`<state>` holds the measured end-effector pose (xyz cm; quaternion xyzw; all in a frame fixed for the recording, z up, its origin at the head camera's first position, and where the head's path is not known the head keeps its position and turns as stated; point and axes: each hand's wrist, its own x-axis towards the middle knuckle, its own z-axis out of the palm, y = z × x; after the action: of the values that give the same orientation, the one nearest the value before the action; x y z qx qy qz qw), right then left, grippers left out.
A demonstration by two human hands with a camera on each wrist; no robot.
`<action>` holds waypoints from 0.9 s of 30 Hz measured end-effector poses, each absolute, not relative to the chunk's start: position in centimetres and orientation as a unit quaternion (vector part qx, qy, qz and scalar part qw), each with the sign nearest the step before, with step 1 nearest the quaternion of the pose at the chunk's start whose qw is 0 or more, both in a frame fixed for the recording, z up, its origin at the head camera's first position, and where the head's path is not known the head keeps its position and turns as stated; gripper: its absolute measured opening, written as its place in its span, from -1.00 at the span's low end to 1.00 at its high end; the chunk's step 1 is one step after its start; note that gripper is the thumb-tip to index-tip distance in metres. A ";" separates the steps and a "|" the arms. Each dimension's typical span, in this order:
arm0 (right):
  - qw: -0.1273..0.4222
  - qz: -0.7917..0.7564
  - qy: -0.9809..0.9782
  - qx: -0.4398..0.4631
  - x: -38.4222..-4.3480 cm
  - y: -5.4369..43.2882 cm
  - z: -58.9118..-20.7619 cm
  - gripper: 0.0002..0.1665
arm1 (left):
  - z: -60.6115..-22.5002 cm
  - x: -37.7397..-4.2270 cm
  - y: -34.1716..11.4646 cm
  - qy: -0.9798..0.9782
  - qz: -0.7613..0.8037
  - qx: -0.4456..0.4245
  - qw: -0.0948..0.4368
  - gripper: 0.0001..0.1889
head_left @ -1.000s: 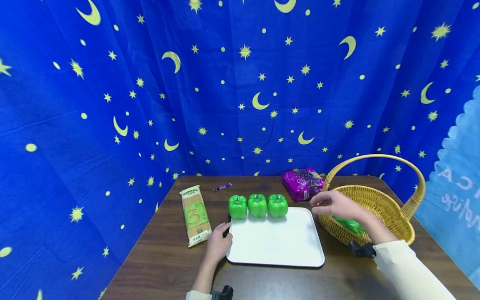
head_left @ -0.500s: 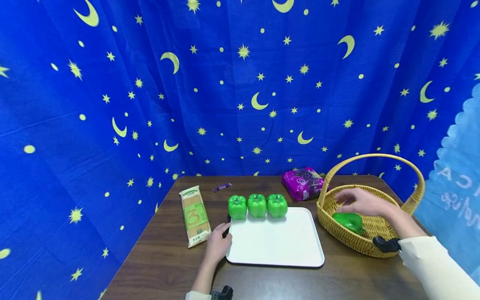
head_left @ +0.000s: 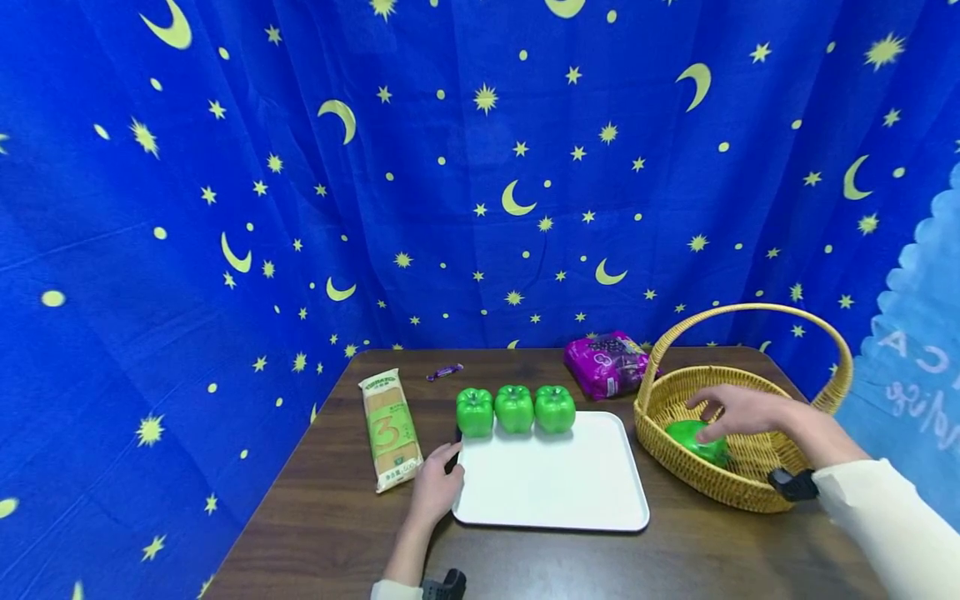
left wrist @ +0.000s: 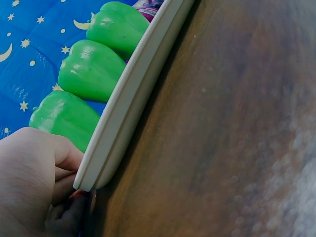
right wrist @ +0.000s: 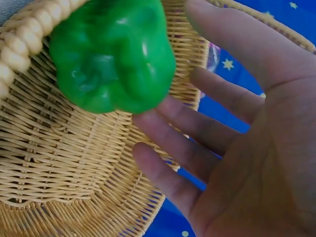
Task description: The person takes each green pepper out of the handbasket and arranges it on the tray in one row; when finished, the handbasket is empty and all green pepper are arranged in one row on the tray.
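Observation:
A white tray [head_left: 551, 487] lies on the table, with three green bell peppers [head_left: 514, 410] in a row along its far edge. My left hand [head_left: 437, 483] holds the tray's left edge; in the left wrist view its thumb and fingers meet the rim [left wrist: 118, 113] at a corner. My right hand [head_left: 742, 410] reaches into a wicker basket [head_left: 678, 472] on the right, over another green bell pepper [head_left: 693, 440]. Seen from the right wrist, the fingers are spread and loosely bent, and two fingertips overlap the edge of that bell pepper [right wrist: 116, 59].
A pack of noodles [head_left: 392, 429] lies left of the tray. Behind the peppers is a small purple wrapped item [head_left: 445, 372], and a purple bag [head_left: 606, 363] stands near the basket. The basket's tall handle [head_left: 750, 308] arches over it. A blue curtain [head_left: 450, 208] hangs behind the table.
My right hand has moved right from the basket's left rim, then down into the basket onto the bell pepper there. The left hand and tray have stayed in place.

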<state>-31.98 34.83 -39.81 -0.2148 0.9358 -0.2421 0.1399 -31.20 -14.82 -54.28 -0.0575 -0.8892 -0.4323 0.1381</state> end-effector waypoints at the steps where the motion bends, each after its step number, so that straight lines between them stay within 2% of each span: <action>1: 0.144 -0.238 0.936 -0.215 -32.0 34.8 -40.0 -0.24 | -54.3 -31.2 -14.8 -0.889 -0.433 -0.056 0.136 -0.57; 15: 0.159 -0.207 0.946 -0.193 -32.0 34.2 -41.1 -0.24 | -54.3 -31.4 -14.8 -0.890 -0.430 -0.052 0.139 -0.57; 27: 0.111 -0.240 0.946 -0.187 -32.1 34.1 -41.2 -0.28 | -54.4 -31.3 -14.9 -0.888 -0.435 -0.055 0.143 -0.57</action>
<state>-32.06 34.09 -41.20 -0.1874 0.9459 -0.2405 0.1107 -31.34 -14.87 -54.43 -0.0553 -0.8875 -0.4347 0.1425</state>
